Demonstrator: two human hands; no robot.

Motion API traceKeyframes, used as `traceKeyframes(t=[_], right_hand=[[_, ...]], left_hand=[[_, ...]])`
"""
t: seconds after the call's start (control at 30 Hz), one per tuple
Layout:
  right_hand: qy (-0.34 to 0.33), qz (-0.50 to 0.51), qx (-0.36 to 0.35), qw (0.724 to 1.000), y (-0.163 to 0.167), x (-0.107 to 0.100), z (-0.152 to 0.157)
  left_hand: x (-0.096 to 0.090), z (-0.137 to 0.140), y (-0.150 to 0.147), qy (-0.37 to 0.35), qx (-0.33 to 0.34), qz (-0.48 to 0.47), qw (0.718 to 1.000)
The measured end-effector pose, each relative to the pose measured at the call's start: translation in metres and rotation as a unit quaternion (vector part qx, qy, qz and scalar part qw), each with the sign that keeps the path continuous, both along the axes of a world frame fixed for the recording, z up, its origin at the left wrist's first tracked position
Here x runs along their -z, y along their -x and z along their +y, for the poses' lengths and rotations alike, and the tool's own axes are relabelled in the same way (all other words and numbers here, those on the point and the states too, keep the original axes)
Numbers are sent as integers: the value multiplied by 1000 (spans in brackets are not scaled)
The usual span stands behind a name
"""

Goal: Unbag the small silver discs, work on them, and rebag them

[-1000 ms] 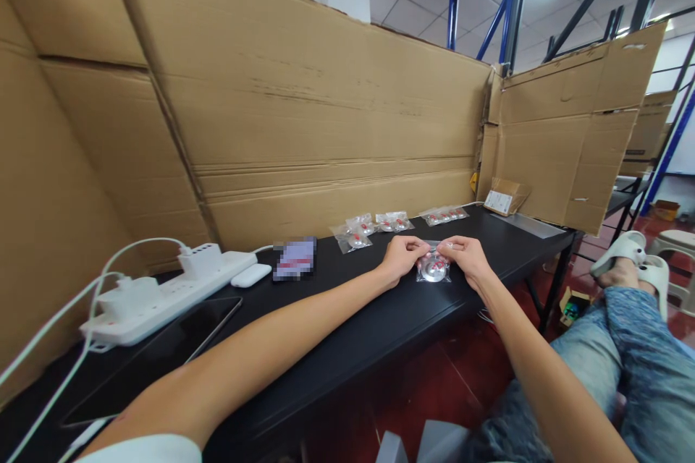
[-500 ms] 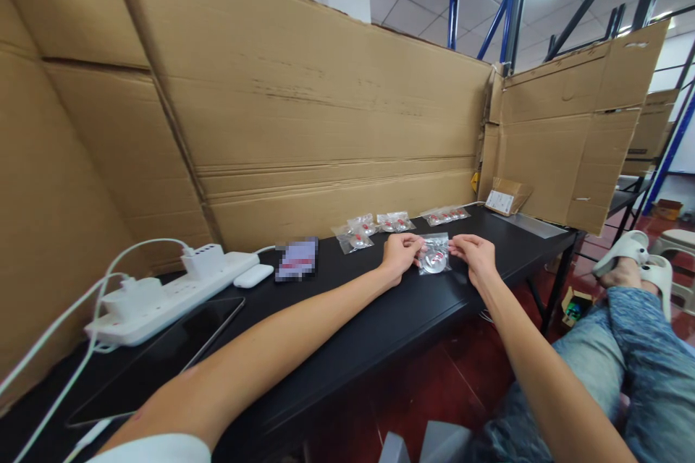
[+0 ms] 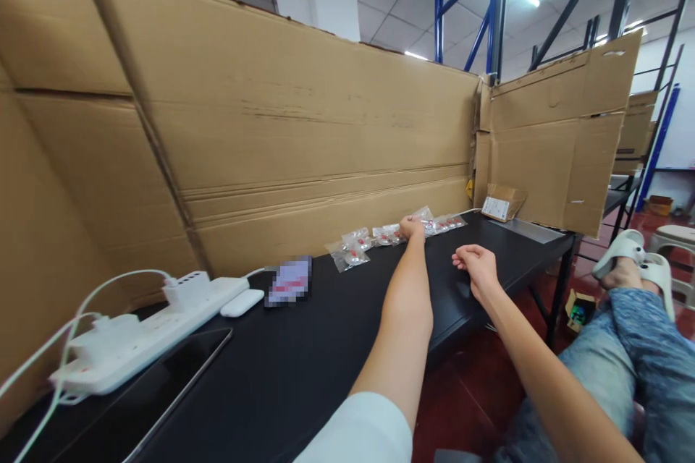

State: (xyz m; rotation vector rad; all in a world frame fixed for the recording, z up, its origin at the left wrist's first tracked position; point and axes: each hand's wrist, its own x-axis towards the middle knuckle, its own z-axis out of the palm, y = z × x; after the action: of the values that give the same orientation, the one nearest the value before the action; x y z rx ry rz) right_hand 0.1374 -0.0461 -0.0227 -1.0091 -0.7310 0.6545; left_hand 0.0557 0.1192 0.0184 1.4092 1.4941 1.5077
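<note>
My left hand (image 3: 411, 226) reaches to the back of the black table, by the cardboard wall. Its fingers are closed on a small clear plastic bag (image 3: 426, 215) with a round silvery item inside; the grip itself is partly hidden behind the hand. Other clear bags with red-marked round pieces lie in a row there: a group (image 3: 352, 249) to the left, a bag (image 3: 384, 234) touching or close beside the hand, and more bags (image 3: 449, 223) on the right. Over the table's front part hovers my right hand (image 3: 476, 265), its fingers curled together with nothing visible in them.
A white power strip (image 3: 146, 336) with plugs and cables runs along the left, beside a dark tablet (image 3: 179, 383). Near it are a white case (image 3: 242, 302) and a blurred phone-like item (image 3: 289, 281). A cardboard packet (image 3: 502, 202) stands at the far right corner.
My left hand has carried the bag away from my right hand, up and back to the row of bags. My right hand has let go of it and stays about where it was.
</note>
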Motion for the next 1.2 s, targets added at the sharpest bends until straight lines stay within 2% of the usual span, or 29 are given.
traceKeyframes(t=[0.13,0.3,0.33,0.4,0.5,0.73,0.9,1.0,1.07,1.2], right_hand=[[9,-9,-4,1000,1,0,0],[12,-22,-12,1000,2,-3,-1],[13,-23,-11,1000,2,-3,-2],[14,-25,-7,1000,2,-4,-2],[16,-30,-12,999,2,-4,-2],[19,-35,-25,999,3,-5,-3],[18,-37,-28,999,4,-6,-3],[17,-42,-30,999,3,-6,-3],[18,-47,-30,998,3,-5,-3],[23,-58,-29,998,3,-5,-4]], left_hand=[[14,11,-12,-15,-2,27,1000],[20,13,-13,-82,20,83,993],[19,12,-11,-111,33,121,986],[18,9,-7,-164,62,242,954],[19,4,-1,-181,90,383,901],[32,-7,-2,-163,156,476,850],[34,-3,-3,-152,180,502,832],[31,-5,-3,-154,177,507,829],[28,-8,-1,-164,153,505,834],[20,-15,11,-167,4,485,858]])
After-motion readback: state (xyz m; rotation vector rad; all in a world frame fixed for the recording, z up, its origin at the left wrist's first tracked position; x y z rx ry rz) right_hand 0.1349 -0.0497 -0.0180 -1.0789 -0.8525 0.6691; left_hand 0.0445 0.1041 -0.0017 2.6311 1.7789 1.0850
